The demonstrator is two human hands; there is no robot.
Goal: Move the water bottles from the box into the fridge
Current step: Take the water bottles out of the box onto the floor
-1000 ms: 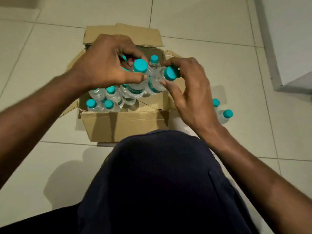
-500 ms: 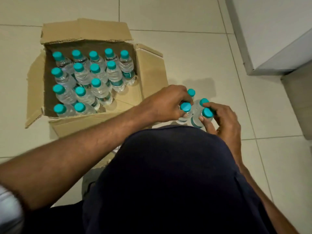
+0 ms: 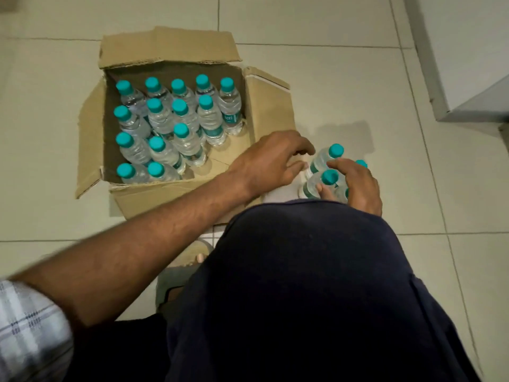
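Small clear plastic water bottles (image 3: 176,125) with ribbed sides and round teal caps are packed upright in rows inside an open brown cardboard box (image 3: 264,106), whose creased flaps are folded outward on the smooth pale floor tiles (image 3: 344,78). A few more bottles (image 3: 321,161) are grouped on the floor just right of the box, where the right hand (image 3: 355,186) is laid over them with its fingers curled on a capped bottle (image 3: 316,186). The left hand (image 3: 271,161) is held just beside this group with loosely spread fingers, gripping nothing, above a dark cloth-covered knee (image 3: 316,271).
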